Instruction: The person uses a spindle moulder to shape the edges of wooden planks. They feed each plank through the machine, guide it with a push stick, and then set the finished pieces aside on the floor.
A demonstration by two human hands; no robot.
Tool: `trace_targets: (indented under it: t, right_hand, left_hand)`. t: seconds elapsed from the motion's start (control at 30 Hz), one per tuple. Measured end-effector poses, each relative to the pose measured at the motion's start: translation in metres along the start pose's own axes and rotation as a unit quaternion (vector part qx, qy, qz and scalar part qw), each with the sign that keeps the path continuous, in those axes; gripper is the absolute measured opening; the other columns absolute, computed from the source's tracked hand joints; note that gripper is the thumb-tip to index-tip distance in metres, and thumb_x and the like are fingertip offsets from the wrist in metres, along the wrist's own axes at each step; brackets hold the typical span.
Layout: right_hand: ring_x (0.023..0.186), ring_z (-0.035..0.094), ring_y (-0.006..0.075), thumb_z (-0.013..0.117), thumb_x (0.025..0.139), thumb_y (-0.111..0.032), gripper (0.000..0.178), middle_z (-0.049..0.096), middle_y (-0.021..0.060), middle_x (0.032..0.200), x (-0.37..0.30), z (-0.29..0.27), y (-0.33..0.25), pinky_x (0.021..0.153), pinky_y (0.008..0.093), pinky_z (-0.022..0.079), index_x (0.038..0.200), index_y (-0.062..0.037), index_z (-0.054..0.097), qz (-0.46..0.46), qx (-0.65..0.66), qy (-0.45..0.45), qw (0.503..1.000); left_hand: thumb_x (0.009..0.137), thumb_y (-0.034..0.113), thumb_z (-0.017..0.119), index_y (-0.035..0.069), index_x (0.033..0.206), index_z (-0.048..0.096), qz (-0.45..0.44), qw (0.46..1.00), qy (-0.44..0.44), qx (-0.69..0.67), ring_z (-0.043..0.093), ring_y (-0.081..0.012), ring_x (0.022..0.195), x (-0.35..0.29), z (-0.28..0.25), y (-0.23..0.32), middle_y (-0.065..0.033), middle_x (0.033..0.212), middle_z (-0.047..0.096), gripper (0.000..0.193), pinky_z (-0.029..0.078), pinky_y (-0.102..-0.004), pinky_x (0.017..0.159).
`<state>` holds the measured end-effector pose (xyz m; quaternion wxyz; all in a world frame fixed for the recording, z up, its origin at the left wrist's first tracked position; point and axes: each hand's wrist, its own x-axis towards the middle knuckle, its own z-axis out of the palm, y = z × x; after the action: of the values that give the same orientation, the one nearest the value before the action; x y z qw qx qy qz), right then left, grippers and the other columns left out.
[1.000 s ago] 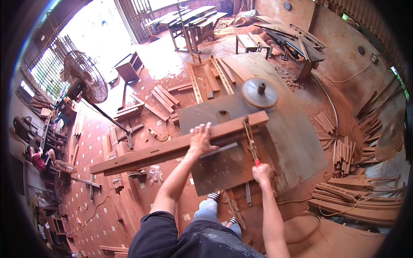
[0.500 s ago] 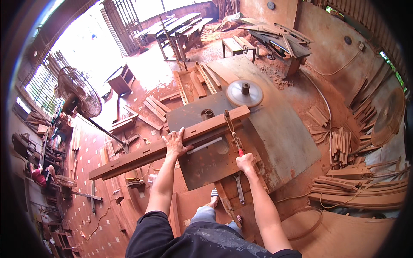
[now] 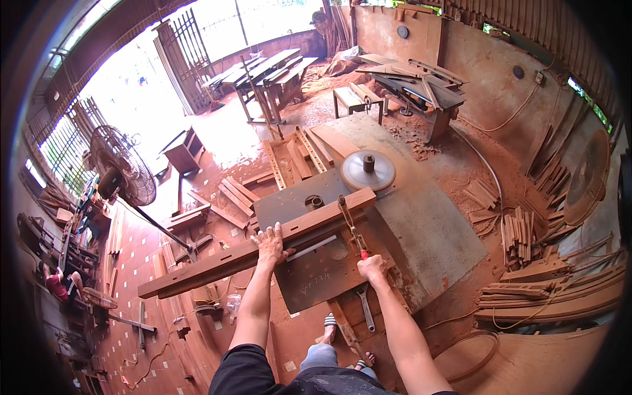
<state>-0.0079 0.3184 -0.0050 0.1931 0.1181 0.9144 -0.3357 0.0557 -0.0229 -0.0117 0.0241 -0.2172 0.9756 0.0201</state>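
A long reddish-brown wooden beam (image 3: 316,219) with narrow slots lies diagonally across a dark metal machine table (image 3: 299,283). My left hand (image 3: 270,243) rests flat on the beam near its middle, fingers spread. My right hand (image 3: 372,268) is closed round the red handle of a toggle clamp (image 3: 351,227), whose far end reaches the beam near its right end. Just beyond that end is a round metal disc (image 3: 382,174) with an upright shaft. A wrench (image 3: 367,311) hangs at the table's near edge, below my right hand.
A pedestal fan (image 3: 122,164) stands at the left; farther left sits a person in red (image 3: 58,284). Wooden strips (image 3: 237,194) lie beyond the table. Stacked curved timber (image 3: 546,296) and bundled sticks (image 3: 520,230) fill the right. Benches (image 3: 421,85) with boards stand at the back.
The whole scene sits lower in the picture because the view has tilted up. Both hands keep their places on the beam and the clamp handle.
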Motion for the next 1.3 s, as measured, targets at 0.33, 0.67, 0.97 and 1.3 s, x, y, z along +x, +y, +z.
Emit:
trace_targets:
  t: [0.33, 0.67, 0.97, 1.3]
  right_hand:
    - [0.112, 0.074, 0.0463, 0.071, 0.087, -0.031, 0.039, 0.074, 0.0356, 0.11, 0.007, 0.01, 0.004, 0.096, 0.0487, 0.06, 0.1, 0.0058, 0.078, 0.003, 0.013, 0.012, 1.0]
    - [0.109, 0.075, 0.0465, 0.073, 0.082, -0.024, 0.035, 0.075, 0.0354, 0.108, 0.013, 0.018, 0.004, 0.095, 0.0478, 0.06, 0.096, 0.0075, 0.078, -0.008, 0.022, 0.005, 1.0]
    - [0.109, 0.077, 0.0404, 0.074, 0.088, -0.032, 0.036, 0.077, 0.0283, 0.112, 0.022, 0.029, 0.007, 0.092, 0.0465, 0.062, 0.099, 0.002, 0.08, 0.011, 0.018, -0.016, 1.0]
    - [0.108, 0.077, 0.0415, 0.073, 0.089, -0.034, 0.036, 0.077, 0.0279, 0.113, 0.0, 0.002, -0.011, 0.092, 0.0461, 0.063, 0.1, -0.0002, 0.081, 0.024, 0.024, -0.045, 0.998]
  left_hand:
    - [0.077, 0.068, 0.084, 0.01, 0.169, 0.019, 0.017, 1.0, -0.005, 0.009, 0.035, -0.0482, 0.148, -0.001, -0.003, 0.0, -0.0186, 0.157, 0.037, 0.127, 0.018, -0.0826, 0.119]
    - [0.077, 0.068, 0.084, 0.013, 0.169, 0.017, 0.008, 1.0, -0.012, 0.014, 0.029, -0.0506, 0.152, 0.004, 0.0, -0.002, -0.0195, 0.16, 0.035, 0.127, 0.018, -0.0817, 0.12]
    - [0.078, 0.063, 0.086, 0.008, 0.17, 0.013, 0.026, 0.999, -0.025, 0.028, 0.033, -0.0479, 0.15, 0.006, -0.003, -0.001, -0.0217, 0.156, 0.036, 0.13, 0.016, -0.0783, 0.12]
    - [0.078, 0.059, 0.088, 0.012, 0.17, 0.018, 0.024, 0.999, -0.022, 0.022, 0.035, -0.0464, 0.147, 0.008, -0.003, -0.004, -0.0179, 0.156, 0.037, 0.124, 0.025, -0.0788, 0.117]
